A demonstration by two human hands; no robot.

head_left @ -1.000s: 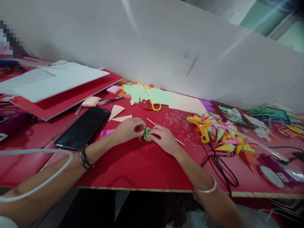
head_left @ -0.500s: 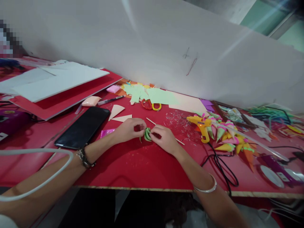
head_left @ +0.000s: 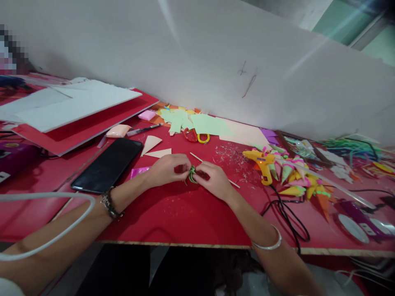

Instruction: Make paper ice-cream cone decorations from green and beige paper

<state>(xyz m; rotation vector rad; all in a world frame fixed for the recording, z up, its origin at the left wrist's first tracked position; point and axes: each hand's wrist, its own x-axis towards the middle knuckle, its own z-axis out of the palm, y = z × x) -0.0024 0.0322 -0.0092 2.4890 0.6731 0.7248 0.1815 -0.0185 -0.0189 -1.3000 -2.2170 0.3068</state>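
Over the red tabletop (head_left: 185, 222), a small green striped piece (head_left: 192, 175), which looks like a coil of thin strips, is pinched from both sides. My left hand (head_left: 169, 169) closes thumb and fingertips on its left edge. From the right, the fingers of my right hand (head_left: 214, 179) are closed on it too, hiding part of it. A thin wooden stick (head_left: 233, 183) lies on the table, partly behind my right hand. Near my left hand are cream paper pieces (head_left: 159, 153) and a shiny pink packet (head_left: 138, 172).
A black phone (head_left: 108, 166) lies left. Red and yellow scissor handles (head_left: 196, 136) stick out by green paper (head_left: 206, 124). Right stands a yellow glue gun (head_left: 261, 162) with a black cable (head_left: 285, 218), beside several colourful paper cones (head_left: 293, 170). White boards (head_left: 80, 102) are stacked back left.
The green piece has turned slightly between my fingers, its stripes now facing differently and its loose tail less visible. My hands have barely moved; everything else is the same.
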